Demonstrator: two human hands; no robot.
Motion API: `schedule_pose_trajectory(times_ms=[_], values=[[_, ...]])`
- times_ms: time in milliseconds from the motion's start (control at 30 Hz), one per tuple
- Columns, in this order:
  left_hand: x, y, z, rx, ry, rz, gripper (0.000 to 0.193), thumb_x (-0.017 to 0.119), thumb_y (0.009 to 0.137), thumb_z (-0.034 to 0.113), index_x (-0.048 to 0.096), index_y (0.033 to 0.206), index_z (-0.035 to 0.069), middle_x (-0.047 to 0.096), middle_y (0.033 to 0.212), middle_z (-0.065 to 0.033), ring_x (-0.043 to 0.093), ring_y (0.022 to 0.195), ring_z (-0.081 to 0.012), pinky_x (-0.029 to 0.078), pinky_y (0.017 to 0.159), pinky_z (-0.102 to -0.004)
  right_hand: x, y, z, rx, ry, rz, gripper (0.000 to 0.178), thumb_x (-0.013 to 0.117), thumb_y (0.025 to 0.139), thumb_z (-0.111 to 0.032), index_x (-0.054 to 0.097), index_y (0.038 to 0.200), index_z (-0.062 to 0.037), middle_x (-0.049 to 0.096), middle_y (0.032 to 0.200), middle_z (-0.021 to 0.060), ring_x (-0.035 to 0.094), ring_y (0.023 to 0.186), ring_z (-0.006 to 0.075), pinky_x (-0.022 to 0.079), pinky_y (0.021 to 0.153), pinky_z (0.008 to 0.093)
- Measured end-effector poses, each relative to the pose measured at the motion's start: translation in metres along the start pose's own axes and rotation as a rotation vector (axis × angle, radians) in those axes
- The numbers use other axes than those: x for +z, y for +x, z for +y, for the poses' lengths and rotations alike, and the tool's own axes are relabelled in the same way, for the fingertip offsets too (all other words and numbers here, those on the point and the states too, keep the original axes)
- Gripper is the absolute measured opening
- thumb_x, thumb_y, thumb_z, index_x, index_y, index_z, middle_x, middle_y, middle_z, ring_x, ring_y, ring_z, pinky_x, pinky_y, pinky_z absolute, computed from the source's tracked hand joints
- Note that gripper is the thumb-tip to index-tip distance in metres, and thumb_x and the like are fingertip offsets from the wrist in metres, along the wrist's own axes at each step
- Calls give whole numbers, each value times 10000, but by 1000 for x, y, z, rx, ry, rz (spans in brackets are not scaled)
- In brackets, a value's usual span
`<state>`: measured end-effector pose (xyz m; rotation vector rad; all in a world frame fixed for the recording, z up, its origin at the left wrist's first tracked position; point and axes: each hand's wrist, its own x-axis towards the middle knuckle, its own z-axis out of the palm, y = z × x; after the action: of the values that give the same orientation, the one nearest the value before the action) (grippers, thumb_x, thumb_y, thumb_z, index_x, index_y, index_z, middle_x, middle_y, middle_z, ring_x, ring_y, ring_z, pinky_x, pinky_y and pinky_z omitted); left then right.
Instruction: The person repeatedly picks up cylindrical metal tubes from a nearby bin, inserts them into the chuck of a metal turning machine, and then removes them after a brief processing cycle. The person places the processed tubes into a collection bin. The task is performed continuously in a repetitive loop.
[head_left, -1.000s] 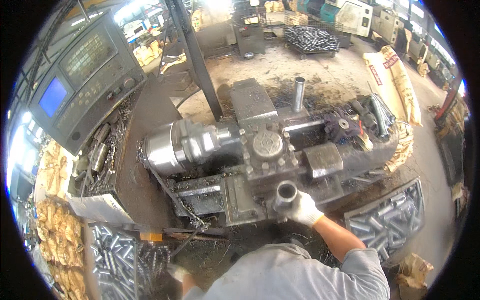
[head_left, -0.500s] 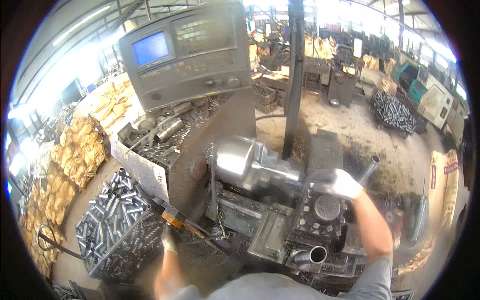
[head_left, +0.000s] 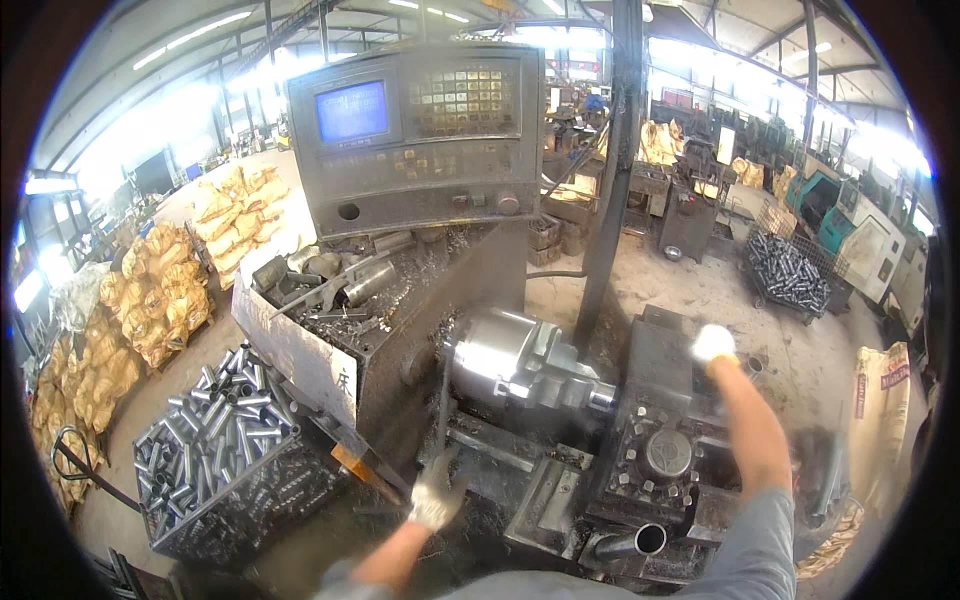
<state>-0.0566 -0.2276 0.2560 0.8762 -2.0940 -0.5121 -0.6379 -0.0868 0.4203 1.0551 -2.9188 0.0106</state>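
My left hand (head_left: pixel 437 498), in a pale glove, reaches to the front edge of the lathe bed (head_left: pixel 490 437), below the chuck. Its fingers look stretched out, blurred at the tips, with nothing visible in them. My right hand (head_left: pixel 714 345), in a white glove, is at the far right of the dark tool post (head_left: pixel 640 440); glare and the angle hide its fingers. The shiny chuck (head_left: pixel 497 350) has stepped jaws, with a short bright tube end (head_left: pixel 602 397) sticking out toward the tool post. Another metal tube (head_left: pixel 640 541) lies at the near side of the machine.
A wire bin of cut tubes (head_left: pixel 215 440) stands at left, with an orange-marked bar (head_left: pixel 352 463) beside it. Above is a control panel (head_left: pixel 420 140) with a blue screen. A dark post (head_left: pixel 612 170) rises behind the chuck. Yellow sacks (head_left: pixel 160 290) line the left; another parts bin (head_left: pixel 790 272) stands far right.
My left hand has moved right, from beside the tube bin to the lathe bed. My right hand has moved away from me, off the top of the tool post. The view has shifted.
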Motion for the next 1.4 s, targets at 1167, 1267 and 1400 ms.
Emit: schedule_pose_trajectory(times_ms=[1167, 1267, 1400], values=[[46, 194, 123, 536, -511, -521, 1077, 873, 767, 248, 325, 1667, 25, 503, 1578, -221, 505, 1440, -337, 406, 1204, -475, -88, -318, -115, 66, 767, 240, 814, 909, 674, -442, 651, 1279, 38, 761, 1087, 266, 779, 934, 388, 630, 873, 455], [31, 71, 137, 8, -1458, -771, 1105, 857, 863, 544, 327, 1654, -16, 497, 1545, -126, 533, 1320, -219, 475, 1101, -386, -40, -378, -183, 16, 869, 60, 778, 905, 686, -476, 675, 1256, 2, 758, 1111, 261, 769, 993, 399, 612, 880, 459], [32, 7, 115, -939, -1384, -978, 462, 695, 1028, 231, 599, 1421, 6, 685, 1300, -134, 656, 1194, -268, 516, 1077, -419, 59, -403, -247, 172, 576, 133, 849, 869, 727, -354, 510, 1409, 2, 692, 1124, 254, 736, 861, 454, 599, 710, 538]])
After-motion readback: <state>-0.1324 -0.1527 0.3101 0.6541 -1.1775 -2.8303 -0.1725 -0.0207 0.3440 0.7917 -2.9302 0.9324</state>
